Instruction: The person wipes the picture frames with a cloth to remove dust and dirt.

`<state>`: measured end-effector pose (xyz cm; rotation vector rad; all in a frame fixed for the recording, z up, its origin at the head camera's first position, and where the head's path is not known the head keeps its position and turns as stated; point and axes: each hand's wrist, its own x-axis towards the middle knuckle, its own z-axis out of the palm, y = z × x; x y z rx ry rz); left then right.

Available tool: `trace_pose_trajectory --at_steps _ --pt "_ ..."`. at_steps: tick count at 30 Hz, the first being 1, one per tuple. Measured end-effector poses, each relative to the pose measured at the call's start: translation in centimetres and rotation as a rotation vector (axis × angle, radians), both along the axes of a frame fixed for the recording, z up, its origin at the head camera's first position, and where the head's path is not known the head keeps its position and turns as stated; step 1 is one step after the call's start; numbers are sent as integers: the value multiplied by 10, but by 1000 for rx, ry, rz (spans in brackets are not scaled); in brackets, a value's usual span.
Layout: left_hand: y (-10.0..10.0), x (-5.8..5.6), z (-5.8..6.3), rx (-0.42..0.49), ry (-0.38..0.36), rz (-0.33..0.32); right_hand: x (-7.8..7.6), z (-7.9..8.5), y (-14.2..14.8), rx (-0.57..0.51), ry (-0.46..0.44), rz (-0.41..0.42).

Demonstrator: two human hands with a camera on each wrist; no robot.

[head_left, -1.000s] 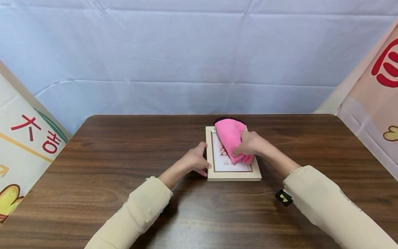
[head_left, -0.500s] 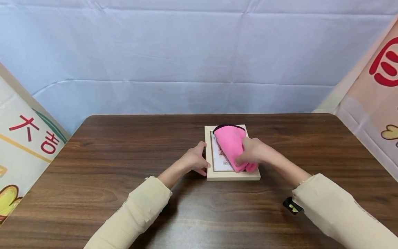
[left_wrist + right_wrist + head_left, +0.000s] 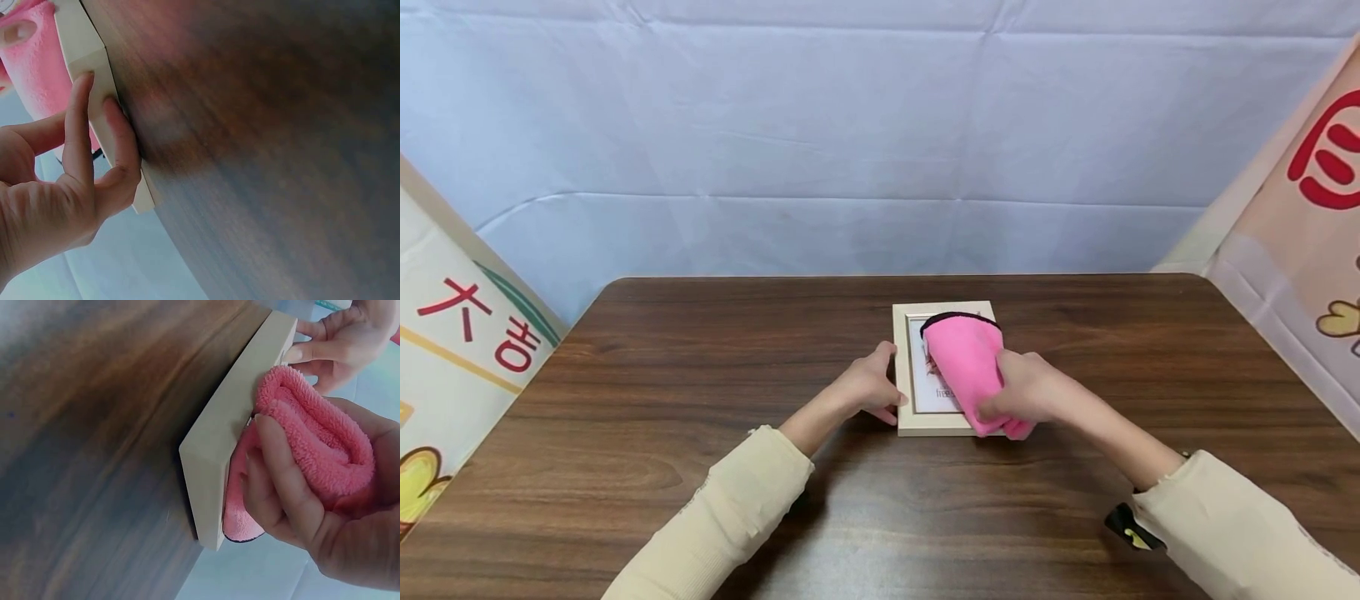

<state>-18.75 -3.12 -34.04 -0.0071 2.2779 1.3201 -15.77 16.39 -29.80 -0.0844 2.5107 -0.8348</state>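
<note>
A cream picture frame (image 3: 902,367) lies flat on the brown wooden table, with a printed picture and lettering inside it. My left hand (image 3: 871,383) touches the frame's left edge with spread fingers; in the left wrist view, fingertips (image 3: 81,84) press on its side. My right hand (image 3: 1033,387) grips a folded pink cleaning cloth (image 3: 962,358) with dark trim. This cloth lies over the right part of the picture, its near end over the frame's front edge. Fingers curl round the bunched cloth (image 3: 312,437) in the right wrist view. Part of the picture is hidden beneath it.
Brown wooden table (image 3: 700,358) surface extends around the frame on all sides. A pale cloth backdrop (image 3: 850,150) hangs behind the table. Printed sheets with red characters hang at the left (image 3: 460,358) and right (image 3: 1307,217).
My right hand has drawn the pink cleaning cloth down the picture toward me and slightly right, so its end now overlaps the front edge. The left hand and frame stay nearly in place.
</note>
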Motion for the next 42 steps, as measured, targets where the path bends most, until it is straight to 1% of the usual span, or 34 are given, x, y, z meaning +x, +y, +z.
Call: trace_pose_trajectory --at_steps 3,7,12,15,21,26,31,37,42 --pt "0 0 1 -3 -1 3 5 0 0 -10 2 2" --pt "0 1 1 -2 -6 3 9 -1 0 6 26 13" --pt "0 1 0 2 -3 0 8 -1 -1 9 40 16" --pt "0 1 0 -3 2 2 5 -1 -2 -4 19 5" --pt "0 1 1 -15 1 -3 -3 1 -2 19 -3 31" --pt "1 1 1 -23 0 -4 -13 0 -1 29 7 40" --pt "1 1 0 -23 -4 -5 -25 -3 -2 49 30 37" --pt "1 0 0 -17 -6 -3 -40 -3 -4 49 -2 15" --pt "0 0 2 -26 -8 -6 -51 -2 -5 75 -13 -8"
